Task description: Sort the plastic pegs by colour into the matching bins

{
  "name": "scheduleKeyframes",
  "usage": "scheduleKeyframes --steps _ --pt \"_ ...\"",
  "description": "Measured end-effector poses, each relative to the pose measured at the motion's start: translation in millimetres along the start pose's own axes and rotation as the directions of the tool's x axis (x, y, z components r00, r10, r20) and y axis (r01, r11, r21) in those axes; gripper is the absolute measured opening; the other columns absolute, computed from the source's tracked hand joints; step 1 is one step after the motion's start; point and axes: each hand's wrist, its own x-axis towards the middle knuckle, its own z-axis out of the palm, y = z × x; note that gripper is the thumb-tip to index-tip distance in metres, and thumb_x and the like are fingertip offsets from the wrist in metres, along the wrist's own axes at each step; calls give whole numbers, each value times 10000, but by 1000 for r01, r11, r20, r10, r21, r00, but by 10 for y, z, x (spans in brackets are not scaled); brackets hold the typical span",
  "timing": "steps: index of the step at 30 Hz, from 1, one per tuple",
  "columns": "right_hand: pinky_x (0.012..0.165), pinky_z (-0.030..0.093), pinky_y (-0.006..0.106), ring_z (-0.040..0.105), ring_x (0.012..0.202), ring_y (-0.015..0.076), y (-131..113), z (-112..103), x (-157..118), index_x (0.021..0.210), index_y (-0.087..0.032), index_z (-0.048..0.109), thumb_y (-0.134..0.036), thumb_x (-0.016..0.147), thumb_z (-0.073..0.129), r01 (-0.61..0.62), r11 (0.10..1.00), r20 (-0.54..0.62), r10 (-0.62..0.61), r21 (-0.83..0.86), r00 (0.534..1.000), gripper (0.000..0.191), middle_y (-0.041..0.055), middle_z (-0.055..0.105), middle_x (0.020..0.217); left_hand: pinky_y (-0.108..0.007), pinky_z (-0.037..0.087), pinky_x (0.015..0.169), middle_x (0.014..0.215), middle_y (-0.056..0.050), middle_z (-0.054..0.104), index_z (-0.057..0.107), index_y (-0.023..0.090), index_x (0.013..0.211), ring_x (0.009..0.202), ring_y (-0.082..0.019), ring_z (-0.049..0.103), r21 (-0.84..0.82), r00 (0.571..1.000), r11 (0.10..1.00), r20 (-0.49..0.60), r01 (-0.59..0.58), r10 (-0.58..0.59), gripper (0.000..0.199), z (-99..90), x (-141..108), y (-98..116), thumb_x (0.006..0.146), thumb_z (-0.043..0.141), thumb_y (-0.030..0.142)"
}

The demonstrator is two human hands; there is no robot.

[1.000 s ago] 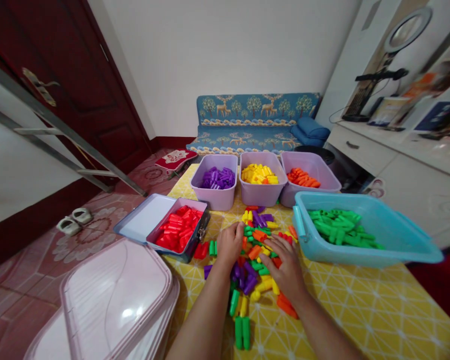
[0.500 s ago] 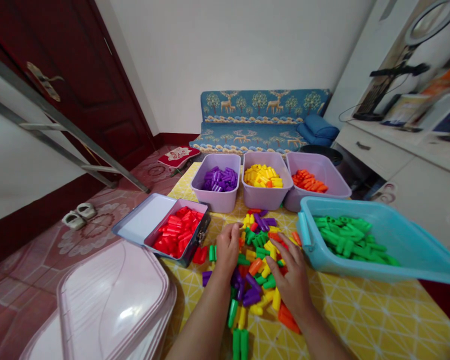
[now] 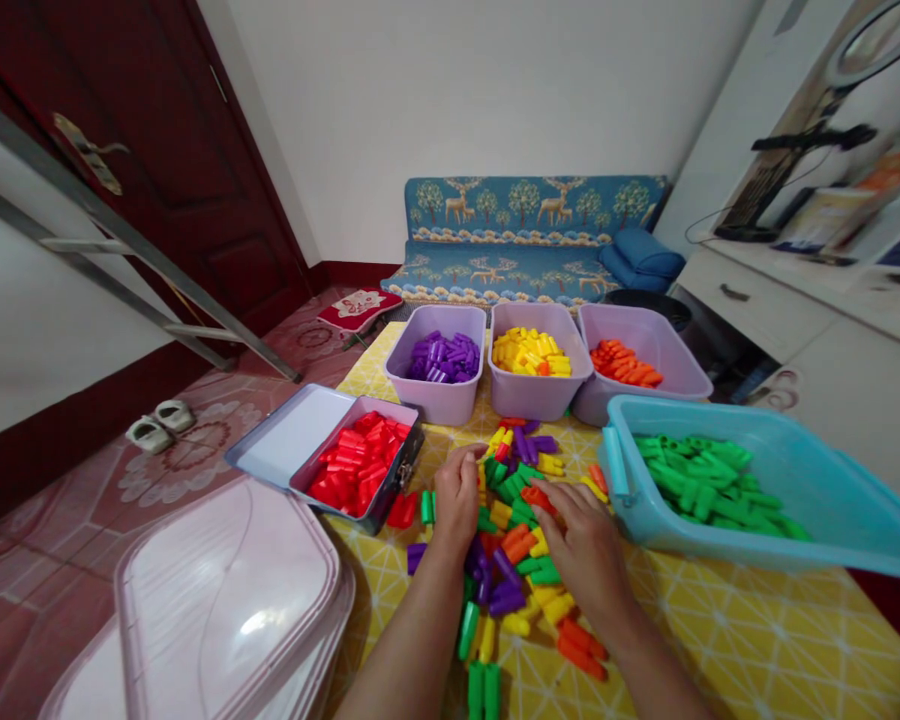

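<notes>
A mixed pile of plastic tube-shaped pieces [image 3: 506, 595] in purple, green, yellow, orange and red lies on the table in front of me. My right hand [image 3: 585, 535] is over the pile's right side, its fingers closed on an orange plastic piece [image 3: 538, 499]. At the left side of the pile, my left hand [image 3: 459, 495] has its fingers curled together; whatever they hold is hidden. Beyond the pile stand three lilac bins: one with purple pieces [image 3: 444, 358], one with yellow pieces [image 3: 532, 352], one with orange pieces [image 3: 624, 362].
To the left is an open tin box [image 3: 289, 430] holding red pieces [image 3: 360, 462]. Green pieces [image 3: 720, 485] fill part of a turquoise basin [image 3: 765, 550] at right. Stacked pale lids [image 3: 225, 590] lie front left. A blue sofa [image 3: 525, 265] stands behind the table [image 3: 727, 620].
My right hand has drawn its fingers together and now has an orange piece at the fingertips. Some pieces beneath it have shifted. My left hand stays nearly in place.
</notes>
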Motion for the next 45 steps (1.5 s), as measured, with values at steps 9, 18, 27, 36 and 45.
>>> scheduleKeyframes --steps 9,18,27,36,45 --pt "657 554 299 658 702 166 -147 -643 589 1044 -166 653 -398 735 707 -324 648 37 416 689 909 390 60 716 870 -347 384 825 973 -61 650 677 234 956 972 -237 569 654 993 757 -89 1 75 220 -20 -75 119 821 504 220" --pt "931 504 409 659 1004 228 54 -768 1075 898 -169 629 -223 662 741 -37 285 -126 533 958 837 267 92 683 1014 -301 429 709 1034 -69 616 628 249 1053 976 -246 570 722 999 692 5 30 -49 287 36 -101 47 773 566 271" --pt "1086 274 534 356 1320 344 110 265 591 1292 -200 554 -180 728 623 -159 987 83 159 -5 984 569 138 456 1410 -302 458 735 960 -88 698 564 216 1202 859 -229 656 577 993 812 12 90 -119 373 19 -45 42 841 476 218" --pt "881 450 379 604 963 224 145 153 544 933 -231 694 -159 744 558 -146 980 192 119 134 974 244 68 673 1000 -319 462 800 919 -71 705 689 206 973 894 -210 640 362 999 932 52 -32 14 320 16 -18 48 919 413 358" --pt "774 503 304 635 850 182 78 245 375 896 -184 612 -271 725 628 -340 593 257 223 730 940 193 43 675 884 -366 453 946 1100 -53 690 652 242 1118 1031 -212 614 74 959 975 206 -211 192 309 51 -42 39 816 612 293"
